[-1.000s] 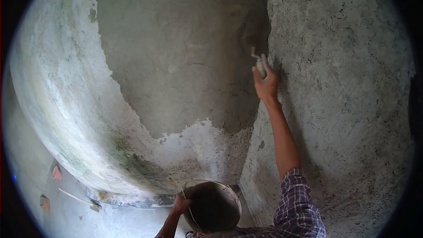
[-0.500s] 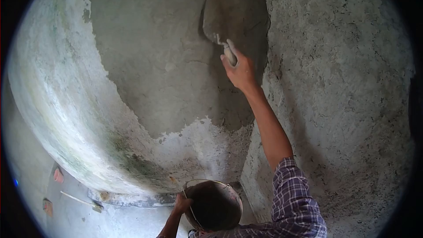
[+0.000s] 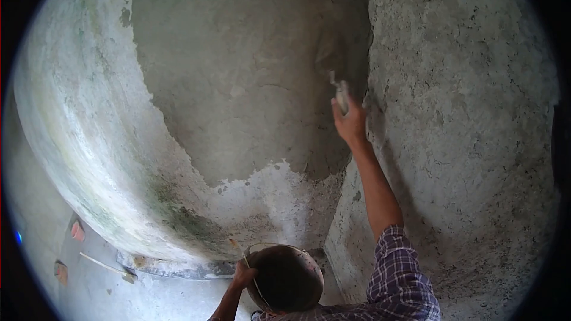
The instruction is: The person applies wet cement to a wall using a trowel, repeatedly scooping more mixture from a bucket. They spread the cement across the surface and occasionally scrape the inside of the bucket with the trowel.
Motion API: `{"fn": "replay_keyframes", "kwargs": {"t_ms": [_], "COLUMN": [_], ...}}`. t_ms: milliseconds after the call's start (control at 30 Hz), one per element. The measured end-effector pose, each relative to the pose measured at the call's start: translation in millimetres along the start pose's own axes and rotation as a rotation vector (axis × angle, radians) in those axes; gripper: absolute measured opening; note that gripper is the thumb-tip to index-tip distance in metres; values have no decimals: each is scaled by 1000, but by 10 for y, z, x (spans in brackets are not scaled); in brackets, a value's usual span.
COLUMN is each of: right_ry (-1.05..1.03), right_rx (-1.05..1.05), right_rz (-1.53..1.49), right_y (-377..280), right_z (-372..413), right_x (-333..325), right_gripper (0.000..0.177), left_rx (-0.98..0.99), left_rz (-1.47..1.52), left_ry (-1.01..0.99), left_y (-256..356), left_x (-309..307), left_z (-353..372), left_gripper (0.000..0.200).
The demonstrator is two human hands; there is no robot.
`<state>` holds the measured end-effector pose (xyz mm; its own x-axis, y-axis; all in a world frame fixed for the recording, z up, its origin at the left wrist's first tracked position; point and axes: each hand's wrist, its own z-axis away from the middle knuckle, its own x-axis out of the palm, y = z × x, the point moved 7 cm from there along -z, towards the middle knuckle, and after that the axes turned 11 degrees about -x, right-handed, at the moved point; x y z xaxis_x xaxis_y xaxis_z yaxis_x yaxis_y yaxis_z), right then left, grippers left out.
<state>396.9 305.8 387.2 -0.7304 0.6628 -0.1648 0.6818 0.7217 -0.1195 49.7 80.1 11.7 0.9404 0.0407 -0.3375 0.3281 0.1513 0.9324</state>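
Observation:
My right hand [image 3: 351,121] is closed around the pale handle of a trowel [image 3: 342,96]. The trowel's blade is blurred and lies against the wet grey plaster [image 3: 238,77], near the corner where two walls meet. Low in the view, my left hand [image 3: 243,274] grips the rim of a bucket [image 3: 315,279] at its left side, beside the wire handle. The bucket's inside is dark, so I cannot make out what it holds. A plaid sleeve covers my right upper arm.
Rough bare wall [image 3: 464,113] rises on the right. Around the wet patch, the left wall [image 3: 107,160] is whitish and stained green low down. On the floor at lower left lie a long-handled tool [image 3: 107,266], a reddish cup-like object [image 3: 78,231] and a brick-like piece [image 3: 61,272].
My right hand has moved the trowel right and down across the plaster, closer to the corner. The left hand keeps its hold on the bucket, which has barely shifted.

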Motion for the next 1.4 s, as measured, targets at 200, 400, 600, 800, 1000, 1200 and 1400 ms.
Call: {"fn": "replay_keyframes", "kwargs": {"t_ms": [200,400,600,800,1000,1200,1400], "right_ry": [-398,212,33,-167,1,116,-149], "right_rx": [-120,-88,87,-128,-113,-153,-178], "right_rz": [86,33,-133,-80,-104,108,109], "right_y": [-347,97,-151,-789,-519,-379,-613], "right_z": [456,-197,-648,-385,-594,-1061,-350], "right_x": [106,-269,-68,496,127,59,310], "right_gripper": [60,53,51,53,56,53,53], "left_rx": [-114,-92,-75,-123,-108,-93,-219], "left_rz": [-60,84,-33,-44,-91,-59,-183], "left_ry": [-88,-42,-48,-33,-19,9,-16], "left_y": [-91,-65,-67,-388,-147,-377,-506], "left_x": [91,61,59,71,29,53,35], "left_z": [-87,-23,6,-60,-16,-80,-13], "left_gripper": [61,52,54,55,55,54,50]}}
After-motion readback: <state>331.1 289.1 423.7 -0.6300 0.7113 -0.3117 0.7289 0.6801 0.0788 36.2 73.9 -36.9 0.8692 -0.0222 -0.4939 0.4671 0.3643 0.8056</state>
